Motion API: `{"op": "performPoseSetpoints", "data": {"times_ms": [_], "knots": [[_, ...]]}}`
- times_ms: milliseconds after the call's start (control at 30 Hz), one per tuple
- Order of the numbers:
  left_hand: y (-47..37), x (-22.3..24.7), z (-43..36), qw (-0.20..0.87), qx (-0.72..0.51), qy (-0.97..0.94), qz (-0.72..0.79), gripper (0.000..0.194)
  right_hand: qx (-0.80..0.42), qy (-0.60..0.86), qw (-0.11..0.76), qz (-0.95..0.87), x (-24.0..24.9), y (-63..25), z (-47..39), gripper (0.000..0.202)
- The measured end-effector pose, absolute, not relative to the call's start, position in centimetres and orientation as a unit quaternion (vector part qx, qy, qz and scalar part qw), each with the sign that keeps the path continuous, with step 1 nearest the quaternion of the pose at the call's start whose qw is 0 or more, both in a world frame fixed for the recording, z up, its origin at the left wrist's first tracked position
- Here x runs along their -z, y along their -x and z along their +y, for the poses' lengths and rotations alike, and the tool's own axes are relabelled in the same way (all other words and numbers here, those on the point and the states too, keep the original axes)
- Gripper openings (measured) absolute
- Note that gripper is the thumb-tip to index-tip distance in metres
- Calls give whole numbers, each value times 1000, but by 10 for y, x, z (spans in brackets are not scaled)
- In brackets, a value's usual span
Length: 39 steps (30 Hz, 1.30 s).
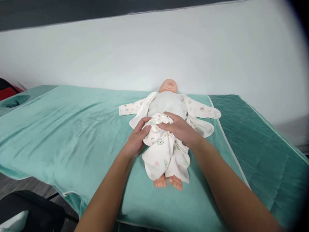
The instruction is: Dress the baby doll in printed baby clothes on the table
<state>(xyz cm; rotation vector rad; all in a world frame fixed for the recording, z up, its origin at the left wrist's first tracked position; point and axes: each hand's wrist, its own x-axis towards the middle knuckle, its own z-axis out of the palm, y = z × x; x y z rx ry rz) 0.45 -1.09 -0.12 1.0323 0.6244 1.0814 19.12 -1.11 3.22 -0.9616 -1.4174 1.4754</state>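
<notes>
1. A baby doll (168, 86) lies on its back on a light green sheet (72, 129), head near the white wall (145, 54) and bare feet (160, 181) toward the person.
2. White printed pants (159, 153) cover the doll's legs, with the upper part bunched between the two hands and the toes showing below the wide hems.
3. The left hand (136, 140) grips the left side of the bunched fabric, its thumb on top and its fingers curled around the edge, pinching the cloth.
4. The right hand (181, 129) pinches the other side of the bunch, thumb laid across the fabric and forefinger extended along its upper edge; the remaining fingertips are hidden, so their position cannot be told.
5. A white printed top (205, 111) lies open around the doll's pale grey torso (166, 103), its sleeves stretched out to both sides and its front panels folded outward.
6. To the right, a darker green quilted cover (253, 135) borders the light sheet.
7. At the lower left, a black seat (31, 209) stands over the grey floor (33, 188), with a pale cloth (16, 222) on it.
8. At the far left edge is a red and black object (7, 91), perhaps a bag.
</notes>
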Motion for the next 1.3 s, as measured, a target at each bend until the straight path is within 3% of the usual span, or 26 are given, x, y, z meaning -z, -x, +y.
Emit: {"op": "performPoseSetpoints", "data": {"times_ms": [267,433,667,833,1033,1300], "knots": [[1,0,-9,665,-444,-541,262,54,-604,374,454,-538,-30,-189,-10,25],[1,-1,-11,704,-458,-475,264,41,-624,365,446,-527,-29,-189,-10,28],[-4,-1,-8,713,-506,-403,271,33,-646,336,361,-582,-36,-197,-14,45],[-4,1,-8,706,-509,-407,276,31,-649,326,267,-634,-40,-203,-12,45],[-3,-1,-9,684,-499,-428,317,35,-671,335,334,-571,-36,-200,-14,45],[-6,-4,-12,676,-475,-462,321,27,-688,342,384,-512,-28,-199,-10,40]]}}
